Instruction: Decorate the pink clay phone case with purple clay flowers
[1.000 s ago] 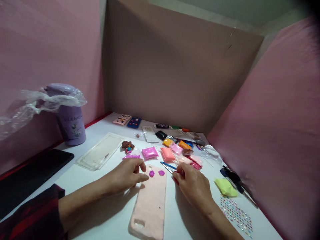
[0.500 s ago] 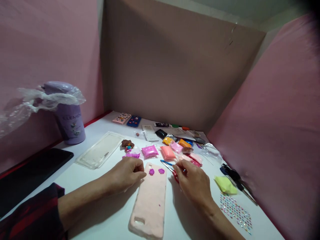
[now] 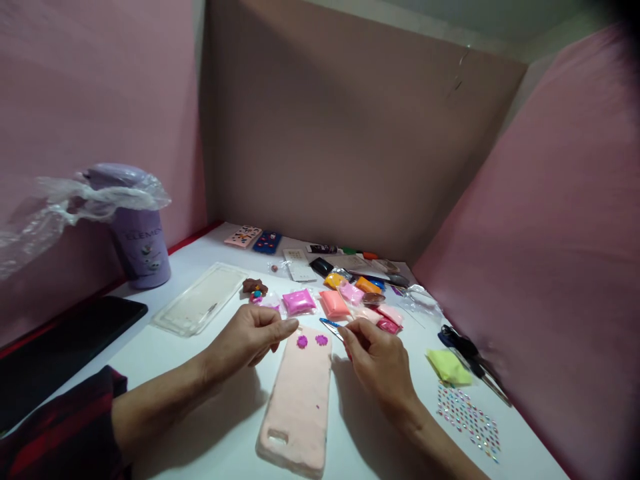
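A pale pink clay-covered phone case (image 3: 296,400) lies in front of me, with two purple flower-shaped pieces (image 3: 303,342) near its top end. My left hand (image 3: 247,337) hovers at the case's upper left, thumb against curled fingers; what they hold, if anything, is hidden. At its upper right is my right hand (image 3: 380,357), fingertips pinched together over a pair of scissors (image 3: 334,329). The hand hides most of the scissors' red handle. I cannot make out anything between those fingertips. A blue strip shows along the scissors' blades.
Behind the hands lie several coloured clay packets (image 3: 299,302) and a brown clay lump (image 3: 255,287). On the left are a clear case (image 3: 200,300), a black phone (image 3: 75,350) and a purple tumbler (image 3: 143,247). Rhinestones (image 3: 470,420) and yellow paper (image 3: 449,367) lie right.
My left hand has risen slightly and turned, its thumb now stretched toward the right. My right hand has shifted a little left, covering more of the scissors. The case and its flowers stay put.
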`<action>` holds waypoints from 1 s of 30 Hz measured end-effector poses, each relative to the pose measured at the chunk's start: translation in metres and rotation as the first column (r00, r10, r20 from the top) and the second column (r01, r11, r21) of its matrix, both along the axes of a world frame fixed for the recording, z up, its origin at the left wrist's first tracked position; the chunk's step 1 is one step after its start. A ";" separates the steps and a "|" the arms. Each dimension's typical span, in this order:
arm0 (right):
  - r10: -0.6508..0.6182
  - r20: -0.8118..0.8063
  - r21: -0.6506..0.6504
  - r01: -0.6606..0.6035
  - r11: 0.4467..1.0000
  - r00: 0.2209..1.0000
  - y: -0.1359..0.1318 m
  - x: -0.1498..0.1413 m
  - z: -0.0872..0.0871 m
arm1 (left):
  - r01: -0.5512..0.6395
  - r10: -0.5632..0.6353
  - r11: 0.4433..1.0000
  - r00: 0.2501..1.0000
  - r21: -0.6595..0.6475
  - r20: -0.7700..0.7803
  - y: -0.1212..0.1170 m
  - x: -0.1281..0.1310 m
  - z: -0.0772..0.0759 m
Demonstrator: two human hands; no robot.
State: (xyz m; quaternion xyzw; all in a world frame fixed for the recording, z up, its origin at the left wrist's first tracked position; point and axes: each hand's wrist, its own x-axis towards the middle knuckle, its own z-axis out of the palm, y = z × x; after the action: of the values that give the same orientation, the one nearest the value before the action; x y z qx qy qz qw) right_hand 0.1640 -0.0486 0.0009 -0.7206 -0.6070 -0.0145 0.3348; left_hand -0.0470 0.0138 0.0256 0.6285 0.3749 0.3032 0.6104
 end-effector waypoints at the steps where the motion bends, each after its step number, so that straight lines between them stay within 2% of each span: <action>1: 0.013 -0.006 0.010 -0.013 1.000 1.000 0.000 -0.001 -0.001 | -0.005 0.007 1.000 0.999 -0.028 0.053 0.001 0.000 -0.001; 5: 0.051 -0.022 0.042 -0.050 0.998 0.998 0.000 -0.003 -0.004 | -0.024 0.037 0.999 0.954 -0.048 0.299 0.007 0.000 -0.007; 7: 0.059 -0.028 0.052 -0.058 0.997 0.998 0.001 -0.003 -0.005 | -0.010 0.021 0.999 0.938 -0.034 0.345 0.010 0.000 -0.010; 12: 0.071 -0.037 0.058 -0.069 0.996 0.997 0.001 -0.003 -0.007 | 0.068 -0.036 0.994 0.940 -0.081 0.340 0.012 0.003 -0.012; 19: 0.095 -0.060 0.066 -0.091 0.994 0.994 0.000 -0.003 -0.008 | 0.047 -0.003 0.988 0.956 -0.145 0.293 0.011 0.005 -0.008; 24: 0.104 -0.082 0.065 -0.099 0.993 0.991 -0.001 -0.003 -0.008 | 0.081 -0.052 0.992 0.962 -0.097 0.269 0.012 0.004 -0.012; 30: 0.127 -0.100 0.075 -0.119 0.990 0.987 0.000 -0.003 -0.009 | 0.045 -0.033 0.998 0.969 -0.045 0.244 0.013 0.003 -0.015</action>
State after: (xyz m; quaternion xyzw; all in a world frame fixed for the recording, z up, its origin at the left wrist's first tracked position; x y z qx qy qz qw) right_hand 0.1614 -0.0482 -0.0080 -0.6695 -0.6311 0.0232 0.3910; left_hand -0.0435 0.0267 0.0102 0.5784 0.2920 0.3564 0.6732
